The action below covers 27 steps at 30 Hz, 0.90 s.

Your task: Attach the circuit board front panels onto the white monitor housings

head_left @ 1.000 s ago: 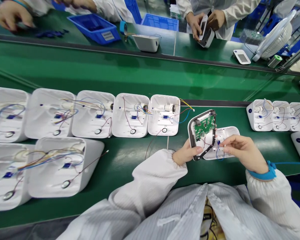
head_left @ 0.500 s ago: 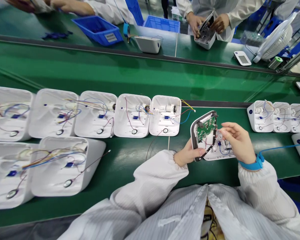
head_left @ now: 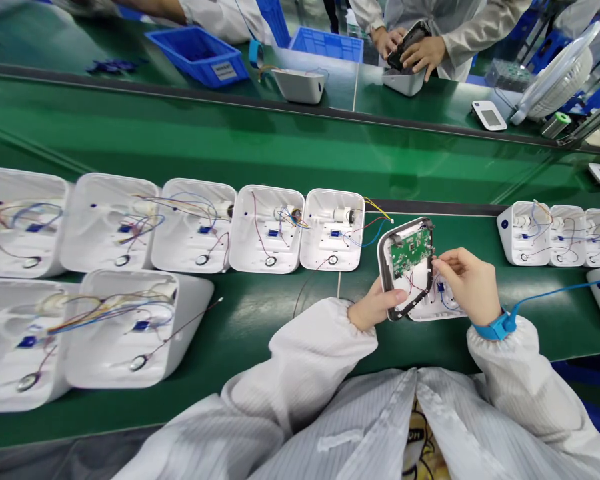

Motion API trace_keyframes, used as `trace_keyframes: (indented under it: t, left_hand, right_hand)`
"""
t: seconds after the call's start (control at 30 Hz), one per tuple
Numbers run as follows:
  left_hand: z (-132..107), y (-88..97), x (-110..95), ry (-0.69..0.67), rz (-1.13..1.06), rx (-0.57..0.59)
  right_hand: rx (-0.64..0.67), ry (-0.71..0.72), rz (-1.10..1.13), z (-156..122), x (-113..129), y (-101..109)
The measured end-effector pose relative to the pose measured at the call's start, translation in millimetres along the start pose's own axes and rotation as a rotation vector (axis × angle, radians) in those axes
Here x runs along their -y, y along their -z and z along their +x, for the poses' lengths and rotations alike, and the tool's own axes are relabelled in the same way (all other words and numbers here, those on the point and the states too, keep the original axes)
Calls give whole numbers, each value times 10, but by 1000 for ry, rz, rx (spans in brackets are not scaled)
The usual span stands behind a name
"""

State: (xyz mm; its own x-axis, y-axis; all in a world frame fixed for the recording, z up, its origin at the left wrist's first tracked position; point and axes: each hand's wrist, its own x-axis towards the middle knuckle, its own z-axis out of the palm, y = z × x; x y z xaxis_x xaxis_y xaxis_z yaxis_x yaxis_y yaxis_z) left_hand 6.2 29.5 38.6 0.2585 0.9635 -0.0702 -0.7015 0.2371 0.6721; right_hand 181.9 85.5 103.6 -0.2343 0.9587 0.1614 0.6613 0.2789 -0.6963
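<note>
My left hand (head_left: 373,307) grips the lower left edge of a front panel (head_left: 384,268), thumb across its inner side. This panel is held tilted, its green circuit board (head_left: 411,251) facing me. At the board's right edge, my right hand (head_left: 471,283) has thumb and forefinger pinched together; what lies between the fingertips is too small to make out. Behind and below the panel sits a white housing (head_left: 430,312) with wires inside, partly hidden by the panel and my right hand. A blue wrist strap (head_left: 495,327) with a cord circles my right wrist.
Several open white housings (head_left: 267,263) with loose wires stand in rows on the left. More housings (head_left: 524,257) line up at right. Beyond the green divider are a blue bin (head_left: 200,60), a fan (head_left: 555,80) and a co-worker's hands (head_left: 423,57) at another housing.
My right hand has moved slightly left to the board's edge, its fingers closing together. The panel has turned a little more towards me. Across the bench, the co-worker's dark part has shifted over the housing.
</note>
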Motion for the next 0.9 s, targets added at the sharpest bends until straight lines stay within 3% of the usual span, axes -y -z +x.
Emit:
trace_keyframes:
  t: [0.23,0.47,0.73,0.9]
  left_hand:
    - [42,95,87,9,-19,-40]
    - [25,25,29,-6,-27,-11]
    - [7,29,15,30,-29,-49]
    - [6,41,5,49,29,-36]
  right_hand:
    - [48,231,-170,-7,-28,36]
    - [-10,105,-228,-37,-84,3]
    - [-28,277,-626,-56,-95,-55]
    - [25,190,-533,-48,-69,28]
